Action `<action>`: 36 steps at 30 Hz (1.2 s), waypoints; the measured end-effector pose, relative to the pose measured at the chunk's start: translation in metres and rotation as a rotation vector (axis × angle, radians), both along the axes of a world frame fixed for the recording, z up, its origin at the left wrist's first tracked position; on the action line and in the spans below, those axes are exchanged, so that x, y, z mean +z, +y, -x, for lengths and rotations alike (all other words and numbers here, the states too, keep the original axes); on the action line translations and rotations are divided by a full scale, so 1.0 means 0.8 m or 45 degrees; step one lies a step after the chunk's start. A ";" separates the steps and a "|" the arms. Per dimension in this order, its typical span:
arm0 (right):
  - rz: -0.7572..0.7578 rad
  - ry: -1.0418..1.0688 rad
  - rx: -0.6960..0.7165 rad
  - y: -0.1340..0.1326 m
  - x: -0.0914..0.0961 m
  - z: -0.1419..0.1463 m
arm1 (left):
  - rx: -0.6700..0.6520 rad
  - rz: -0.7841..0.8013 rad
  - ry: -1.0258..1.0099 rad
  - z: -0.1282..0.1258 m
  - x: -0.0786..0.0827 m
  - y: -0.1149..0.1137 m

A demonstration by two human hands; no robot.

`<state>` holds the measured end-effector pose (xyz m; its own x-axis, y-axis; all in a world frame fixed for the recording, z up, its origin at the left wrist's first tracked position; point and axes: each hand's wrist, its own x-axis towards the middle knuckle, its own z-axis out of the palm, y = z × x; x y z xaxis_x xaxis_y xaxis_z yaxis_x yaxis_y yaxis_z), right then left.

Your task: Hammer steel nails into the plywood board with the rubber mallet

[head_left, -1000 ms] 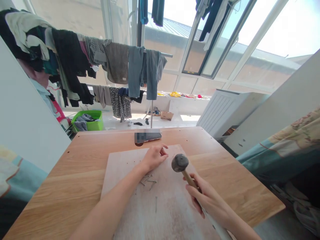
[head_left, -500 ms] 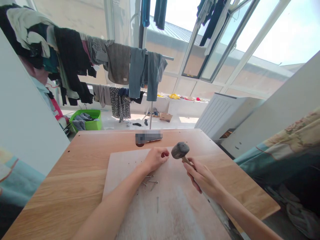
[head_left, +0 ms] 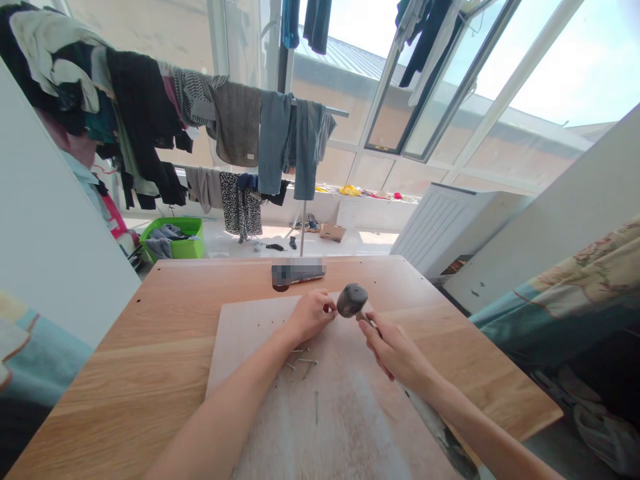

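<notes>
My right hand (head_left: 400, 350) is wrapped round the handle of a mallet (head_left: 353, 300) with a dark, rounded head. The mallet's head is raised close beside the fingertips of my left hand (head_left: 313, 317). Those fingers are pinched together near the far edge of a pale board (head_left: 350, 413); what they hold, if anything, is too small to make out. Several loose nails (head_left: 305, 363) lie on the board by my left forearm, and a single nail (head_left: 317, 407) lies apart, closer to me. Small dark holes or marks dot the board's far left part.
Under the board is a wooden table (head_left: 125, 360). A dark object, partly blurred out, (head_left: 299, 272) lies at its far edge. Beyond stand a green basket (head_left: 187, 248) with clothes and a laden drying rack (head_left: 320, 110). A curtain (head_left: 550, 300) hangs at the right.
My right hand and the mallet have moved slightly left, bringing the head closer to my left fingertips. My left hand keeps its pinch in nearly the same place.
</notes>
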<state>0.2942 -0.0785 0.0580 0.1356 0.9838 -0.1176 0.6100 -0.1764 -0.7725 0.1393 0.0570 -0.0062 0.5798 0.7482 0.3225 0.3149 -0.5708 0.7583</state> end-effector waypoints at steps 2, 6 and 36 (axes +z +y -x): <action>-0.031 0.012 -0.015 0.000 0.002 0.000 | 0.002 0.002 -0.006 0.000 0.000 0.000; -0.079 -0.041 -0.001 0.000 0.005 0.000 | 0.001 0.000 -0.009 0.000 0.000 -0.001; -0.103 -0.063 -0.085 -0.079 -0.043 -0.014 | -0.143 0.030 0.213 0.041 0.042 0.000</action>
<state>0.3054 -0.1419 0.0238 0.2044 0.9784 -0.0296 0.6368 -0.1559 -0.7551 0.1067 0.0567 0.0273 0.7042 0.6819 0.1977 0.3729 -0.5923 0.7143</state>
